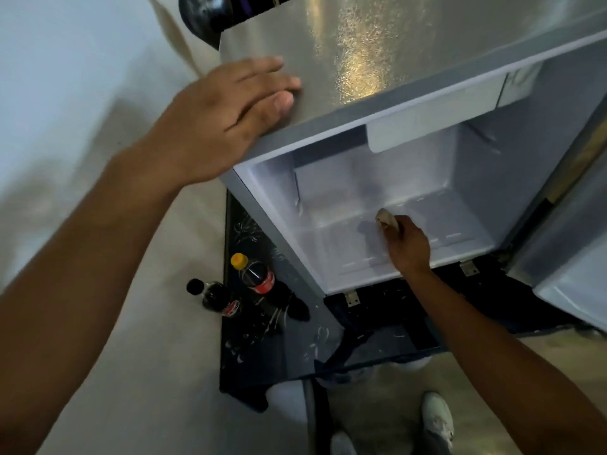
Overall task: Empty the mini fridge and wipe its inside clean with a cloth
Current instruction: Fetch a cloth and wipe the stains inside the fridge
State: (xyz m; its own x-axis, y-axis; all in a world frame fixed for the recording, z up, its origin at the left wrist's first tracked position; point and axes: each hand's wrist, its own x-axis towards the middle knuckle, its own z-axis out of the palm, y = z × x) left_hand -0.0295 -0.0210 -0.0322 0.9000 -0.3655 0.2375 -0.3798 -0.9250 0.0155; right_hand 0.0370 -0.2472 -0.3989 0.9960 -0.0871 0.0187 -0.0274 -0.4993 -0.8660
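Observation:
The silver mini fridge point(377, 60) stands open below me, its white interior point(345, 192) holding nothing but my hand. My left hand point(226, 116) lies flat on the fridge's top near the front left corner, fingers spread. My right hand point(407, 244) reaches inside and grips a small beige cloth point(387, 218), pressed against the floor of the compartment near the back step. Two dark soda bottles stand on the dark glass table to the left of the fridge: one with a yellow cap point(254, 277), one with a black cap point(216, 298).
The fridge door point(565, 257) hangs open at the right. The fridge sits on a dark glass table point(295, 356) with white patterns. A dark round object point(203, 11) rests at the fridge's back left corner. My shoes point(437, 418) show on the floor below.

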